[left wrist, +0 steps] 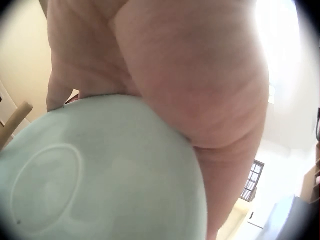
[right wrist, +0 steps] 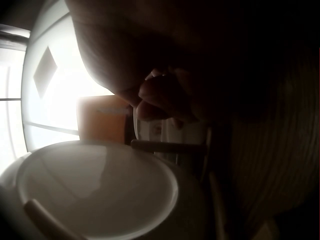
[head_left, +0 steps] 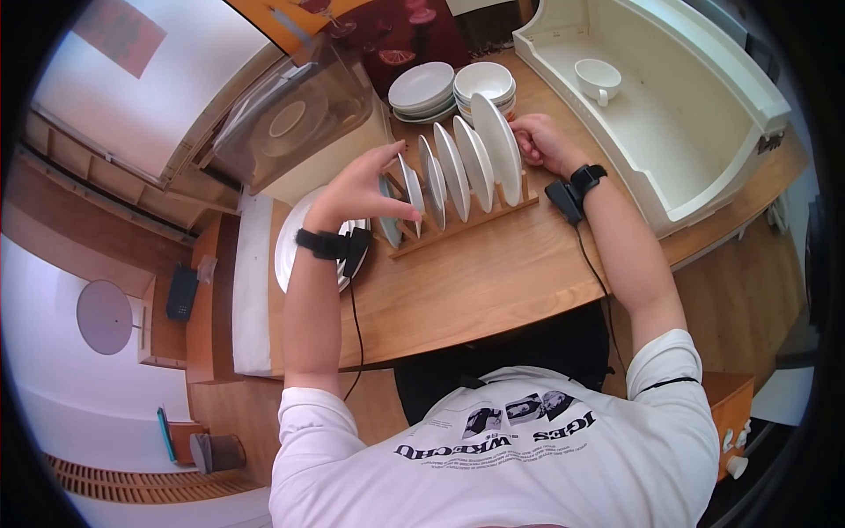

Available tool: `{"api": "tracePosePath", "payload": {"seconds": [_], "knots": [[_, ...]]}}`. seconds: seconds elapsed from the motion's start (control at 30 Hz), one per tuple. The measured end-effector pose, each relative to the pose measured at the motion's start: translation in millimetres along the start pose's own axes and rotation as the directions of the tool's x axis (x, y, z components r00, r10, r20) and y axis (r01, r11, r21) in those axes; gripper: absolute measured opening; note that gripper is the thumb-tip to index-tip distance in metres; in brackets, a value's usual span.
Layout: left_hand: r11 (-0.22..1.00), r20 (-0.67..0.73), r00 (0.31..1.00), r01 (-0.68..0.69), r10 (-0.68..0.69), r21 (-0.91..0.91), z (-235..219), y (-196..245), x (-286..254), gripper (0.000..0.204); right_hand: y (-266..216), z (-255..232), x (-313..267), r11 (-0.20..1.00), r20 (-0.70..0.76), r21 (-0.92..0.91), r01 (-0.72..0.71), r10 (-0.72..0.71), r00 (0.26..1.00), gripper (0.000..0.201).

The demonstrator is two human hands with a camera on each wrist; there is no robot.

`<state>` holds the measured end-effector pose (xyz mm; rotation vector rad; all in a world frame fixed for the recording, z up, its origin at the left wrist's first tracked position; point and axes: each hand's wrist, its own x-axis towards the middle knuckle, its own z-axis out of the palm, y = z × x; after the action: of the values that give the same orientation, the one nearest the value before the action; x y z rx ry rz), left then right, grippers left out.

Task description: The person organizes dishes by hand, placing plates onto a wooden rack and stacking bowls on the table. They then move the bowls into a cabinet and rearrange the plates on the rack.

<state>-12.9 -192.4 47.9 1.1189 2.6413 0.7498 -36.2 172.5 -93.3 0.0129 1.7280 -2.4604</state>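
1. Lying farthest left, shiny white round dinner plates (head_left: 286,242) rest on the brown wooden table (head_left: 422,304); too covered to count.
2. One left hand (head_left: 356,189) has thumb and fingers wide apart around one pale green round plate (left wrist: 115,165), standing at the left end of one light-wood rack (head_left: 466,228). It looks hard, smooth, slippery and breakable, probably light; hold both sides of its rim.
3. At least five white round standing plates (head_left: 451,172) overlap there.
4. Behind: one plate stack (head_left: 421,85), one bowl stack (head_left: 484,81).
5. One right hand (head_left: 547,145): bent fingers; I can't tell if they grip.
6. One white cup (head_left: 598,76) sits in one cream bin (head_left: 678,114).
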Motion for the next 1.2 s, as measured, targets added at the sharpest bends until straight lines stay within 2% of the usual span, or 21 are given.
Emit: {"api": "tracePosePath", "payload": {"seconds": [0.13, 0.23, 0.27, 0.37, 0.47, 0.57, 0.83, 0.97, 1.07, 1.17, 1.2], "knots": [[0.999, -0.158, 0.986, -0.052, 0.048, -0.017, 13, -7, -10, 0.131, -1, 2, -2, 1.0, -0.015, -0.012, 0.004, -0.004, 1.0, 0.017], [0.991, -0.255, 0.965, 0.028, -0.062, -0.134, 26, -7, -25, 0.135, -1, 1, 0, 1.0, -0.006, -0.016, 0.0, 0.0, 1.0, 0.016], [0.99, -0.27, 0.961, 0.011, -0.05, -0.143, 30, -5, -31, 0.132, -1, 1, 1, 1.0, 0.0, -0.016, -0.005, 0.005, 1.0, 0.016], [0.958, -0.347, 0.929, 0.022, -0.125, -0.287, 47, -12, -42, 0.124, 0, 0, 2, 1.0, -0.014, -0.019, -0.015, 0.015, 1.0, 0.016], [0.787, -0.221, 0.918, 0.137, -0.329, -0.601, 52, 10, -51, 0.116, 0, 1, 0, 1.0, -0.014, -0.019, -0.015, 0.015, 1.0, 0.016], [0.807, -0.312, 0.925, -0.011, -0.216, -0.59, 69, -16, -51, 0.112, 1, -3, 2, 1.0, 0.018, -0.013, -0.01, 0.011, 1.0, 0.017], [0.687, -0.422, 0.885, -0.182, -0.198, -0.703, 92, -23, -58, 0.109, 0, -2, 0, 1.0, 0.012, 0.023, 0.018, -0.018, 1.0, 0.021], [0.722, -0.466, 0.853, -0.168, -0.235, -0.671, 104, -34, -60, 0.108, -11, 12, -11, 0.999, -0.001, 0.042, 0.006, -0.005, 1.0, 0.03], [0.697, -0.434, 0.87, -0.161, -0.234, -0.699, 104, -32, -62, 0.108, -37, 31, -32, 0.975, -0.098, -0.152, 0.162, -0.178, 0.979, 0.038], [0.715, -0.448, 0.871, -0.183, -0.2, -0.674, 108, -47, -58, 0.108, -63, 47, -56, 0.88, -0.07, -0.366, 0.302, -0.35, 0.934, 0.04], [0.729, -0.457, 0.869, -0.187, -0.19, -0.659, 112, -52, -57, 0.108, -73, 55, -64, 0.803, -0.033, -0.513, 0.302, -0.37, 0.928, 0.041]]}}
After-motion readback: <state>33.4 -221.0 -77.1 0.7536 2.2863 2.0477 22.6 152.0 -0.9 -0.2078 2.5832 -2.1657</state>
